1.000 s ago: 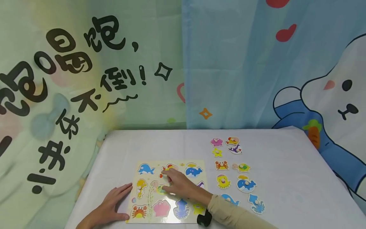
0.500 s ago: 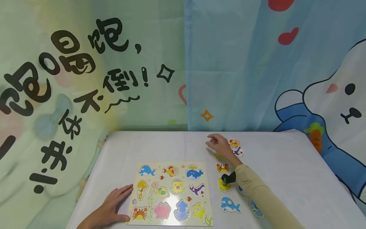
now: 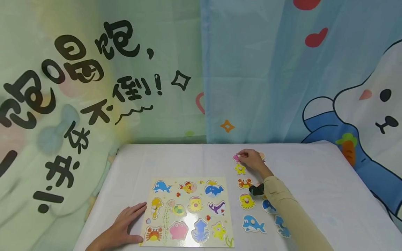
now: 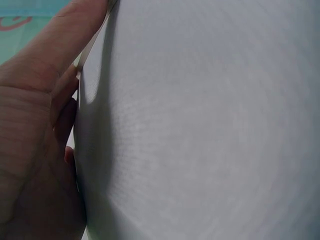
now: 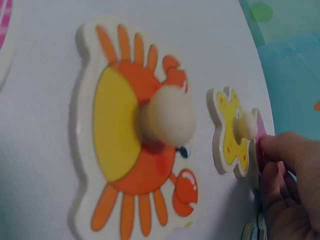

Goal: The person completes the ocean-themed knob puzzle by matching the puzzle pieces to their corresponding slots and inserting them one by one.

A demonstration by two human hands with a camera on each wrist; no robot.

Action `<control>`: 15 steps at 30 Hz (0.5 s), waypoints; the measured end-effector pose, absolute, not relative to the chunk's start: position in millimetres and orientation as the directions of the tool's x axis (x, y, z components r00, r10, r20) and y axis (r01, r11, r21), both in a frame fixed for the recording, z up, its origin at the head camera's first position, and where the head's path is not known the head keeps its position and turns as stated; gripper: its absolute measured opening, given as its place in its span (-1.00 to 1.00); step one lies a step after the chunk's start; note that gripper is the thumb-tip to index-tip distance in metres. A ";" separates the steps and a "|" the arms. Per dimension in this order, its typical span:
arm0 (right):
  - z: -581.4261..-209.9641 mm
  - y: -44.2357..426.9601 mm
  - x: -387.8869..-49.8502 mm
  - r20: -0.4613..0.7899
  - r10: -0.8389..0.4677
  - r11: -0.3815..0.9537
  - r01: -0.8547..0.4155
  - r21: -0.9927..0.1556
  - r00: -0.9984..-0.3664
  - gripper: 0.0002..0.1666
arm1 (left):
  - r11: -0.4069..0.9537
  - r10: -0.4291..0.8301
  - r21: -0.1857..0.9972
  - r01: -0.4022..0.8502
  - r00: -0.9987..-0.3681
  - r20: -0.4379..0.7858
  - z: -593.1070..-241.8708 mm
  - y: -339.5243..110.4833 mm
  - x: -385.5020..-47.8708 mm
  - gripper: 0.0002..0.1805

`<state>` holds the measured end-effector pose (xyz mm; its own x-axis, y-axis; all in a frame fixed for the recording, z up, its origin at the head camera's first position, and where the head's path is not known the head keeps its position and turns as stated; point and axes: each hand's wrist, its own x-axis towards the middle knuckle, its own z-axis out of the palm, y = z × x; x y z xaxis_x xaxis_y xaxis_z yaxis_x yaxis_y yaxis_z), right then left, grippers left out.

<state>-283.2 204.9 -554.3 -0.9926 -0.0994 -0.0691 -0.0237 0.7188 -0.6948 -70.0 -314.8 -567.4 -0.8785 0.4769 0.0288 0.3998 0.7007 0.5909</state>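
Observation:
At the back of the table my right hand (image 3: pixel 252 161) pinches the pink piece (image 3: pixel 236 158); in the right wrist view the fingers (image 5: pixel 280 150) cover most of that pink piece (image 5: pixel 260 131). Just in front of it lies the yellow star piece (image 3: pixel 240 169), with a round knob (image 5: pixel 246 126). Nearer is the crab piece (image 3: pixel 244 183), its knob (image 5: pixel 171 115) large in the right wrist view. My left hand (image 3: pixel 120 228) rests with extended fingers and thumb against the left edge of the puzzle board (image 3: pixel 185 243); the left wrist view shows this hand (image 4: pixel 35 115) beside white cloth.
Right of the board lie a yellow octopus piece (image 3: pixel 247 202), a blue dolphin piece (image 3: pixel 253 224), a blue squid piece (image 3: pixel 282 227) and a whale piece (image 3: pixel 268 206), partly under the right sleeve (image 3: pixel 292 209). Curtains hang behind the white table (image 3: pixel 176 160).
My right hand has moved from above the board to the back right, then slightly right and down onto the pink piece. My left hand has stayed at the board's edge.

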 end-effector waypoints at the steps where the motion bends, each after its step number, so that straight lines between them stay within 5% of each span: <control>1: -554.3 203.9 -283.1 -0.084 -0.084 0.722 -0.003 -0.692 -0.993 -0.68 | 0.701 0.475 0.592 0.397 -0.880 0.027 -567.4 -314.4 -69.6 0.03; 15: -560.9 200.0 -284.3 -0.057 -0.042 0.749 0.006 -0.663 -0.997 -0.65 | 0.704 0.468 0.612 0.362 -0.884 -0.016 -569.4 -316.2 -72.9 0.03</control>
